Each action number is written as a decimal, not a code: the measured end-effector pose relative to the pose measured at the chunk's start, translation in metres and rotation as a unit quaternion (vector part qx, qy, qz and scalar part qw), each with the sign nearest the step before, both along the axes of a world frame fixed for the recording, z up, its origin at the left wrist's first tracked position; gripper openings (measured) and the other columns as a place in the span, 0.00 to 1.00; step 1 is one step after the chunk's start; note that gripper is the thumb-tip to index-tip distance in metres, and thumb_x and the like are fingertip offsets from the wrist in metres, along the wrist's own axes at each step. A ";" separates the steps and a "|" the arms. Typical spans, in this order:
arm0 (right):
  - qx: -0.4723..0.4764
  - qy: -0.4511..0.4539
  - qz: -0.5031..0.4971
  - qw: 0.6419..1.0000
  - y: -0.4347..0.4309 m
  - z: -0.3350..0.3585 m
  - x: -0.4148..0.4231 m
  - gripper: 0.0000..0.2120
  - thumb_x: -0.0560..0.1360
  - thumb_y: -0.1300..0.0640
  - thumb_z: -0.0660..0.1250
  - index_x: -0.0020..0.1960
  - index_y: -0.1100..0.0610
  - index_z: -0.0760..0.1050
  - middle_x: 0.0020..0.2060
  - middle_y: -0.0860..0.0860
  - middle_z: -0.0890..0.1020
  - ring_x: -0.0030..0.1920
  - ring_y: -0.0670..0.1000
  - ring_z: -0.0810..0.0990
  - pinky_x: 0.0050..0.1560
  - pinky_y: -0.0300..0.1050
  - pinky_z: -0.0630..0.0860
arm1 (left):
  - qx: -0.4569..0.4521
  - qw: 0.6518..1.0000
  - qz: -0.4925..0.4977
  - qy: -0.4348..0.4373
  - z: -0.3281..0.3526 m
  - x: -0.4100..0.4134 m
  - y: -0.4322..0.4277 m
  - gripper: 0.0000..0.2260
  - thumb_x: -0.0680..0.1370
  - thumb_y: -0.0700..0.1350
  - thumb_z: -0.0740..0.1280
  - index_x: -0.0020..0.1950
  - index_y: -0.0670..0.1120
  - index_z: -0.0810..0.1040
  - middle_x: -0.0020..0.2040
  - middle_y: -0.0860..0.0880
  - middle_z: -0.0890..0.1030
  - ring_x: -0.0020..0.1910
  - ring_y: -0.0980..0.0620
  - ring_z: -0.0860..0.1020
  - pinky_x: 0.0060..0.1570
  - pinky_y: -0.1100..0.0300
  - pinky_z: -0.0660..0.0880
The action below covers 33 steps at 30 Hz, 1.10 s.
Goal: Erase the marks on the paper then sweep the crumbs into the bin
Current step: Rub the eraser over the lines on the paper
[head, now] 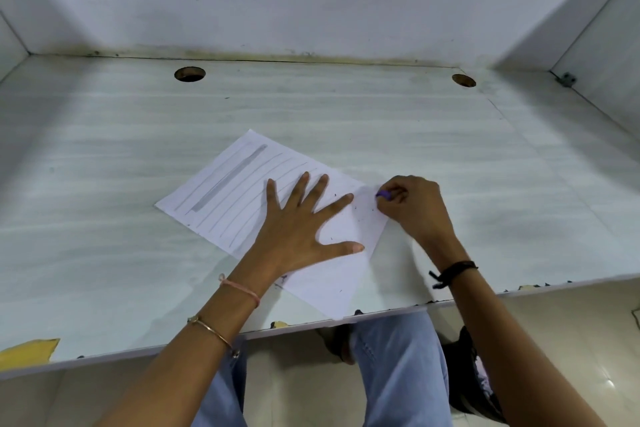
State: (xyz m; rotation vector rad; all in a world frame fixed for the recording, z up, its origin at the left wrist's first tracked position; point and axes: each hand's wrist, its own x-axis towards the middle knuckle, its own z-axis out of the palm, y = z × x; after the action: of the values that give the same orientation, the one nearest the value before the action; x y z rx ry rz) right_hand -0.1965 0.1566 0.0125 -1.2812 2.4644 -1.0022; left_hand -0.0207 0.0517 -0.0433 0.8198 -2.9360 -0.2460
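Paper (242, 198) lies on desk (104, 184), near front edge.

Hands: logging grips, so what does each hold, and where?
Right hand pinches a purple eraser, only its tip showing. Left hand holds nothing, pressing flat on the paper.

White paper sheet (242, 198) lying flat and skewed on desk, pencil lines at far end, dark eraser crumbs (356, 215) scattered nearer.

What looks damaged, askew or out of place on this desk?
The pale laminate desk's front edge is chipped, with yellowish patches where the surface has peeled. The white lined paper sheet lies skewed, one corner reaching that edge. Dark eraser crumbs dot the sheet near the right hand.
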 end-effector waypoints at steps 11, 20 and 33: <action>0.032 0.039 -0.030 0.998 -0.004 0.005 -0.018 0.03 0.67 0.63 0.69 0.39 0.61 0.81 0.33 0.55 0.81 0.34 0.54 0.78 0.37 0.45 0.74 | -0.010 1.000 -0.003 0.004 -0.003 0.000 -0.003 0.38 0.67 0.79 0.42 0.73 0.68 0.35 0.79 0.53 0.37 0.77 0.48 0.34 0.68 0.30 0.33; 0.021 0.033 0.016 0.999 0.001 -0.004 0.006 0.01 0.67 0.61 0.70 0.38 0.59 0.80 0.34 0.54 0.81 0.36 0.54 0.79 0.40 0.48 0.76 | 0.003 1.000 0.001 0.004 -0.003 -0.001 -0.003 0.38 0.68 0.79 0.44 0.74 0.68 0.38 0.79 0.53 0.37 0.77 0.49 0.34 0.68 0.31 0.33; 0.026 0.024 -0.018 0.999 -0.001 -0.001 -0.003 0.02 0.67 0.62 0.69 0.38 0.60 0.80 0.33 0.56 0.81 0.34 0.54 0.78 0.37 0.45 0.75 | -0.011 1.000 0.000 -0.004 -0.002 -0.001 -0.003 0.38 0.69 0.78 0.46 0.75 0.67 0.37 0.78 0.53 0.36 0.77 0.48 0.34 0.68 0.31 0.33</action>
State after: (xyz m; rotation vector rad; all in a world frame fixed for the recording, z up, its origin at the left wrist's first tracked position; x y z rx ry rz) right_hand -0.1998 0.1554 0.0112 -1.2634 2.5402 -0.9205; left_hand -0.0219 0.0487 -0.0455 0.8183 -2.9409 -0.2092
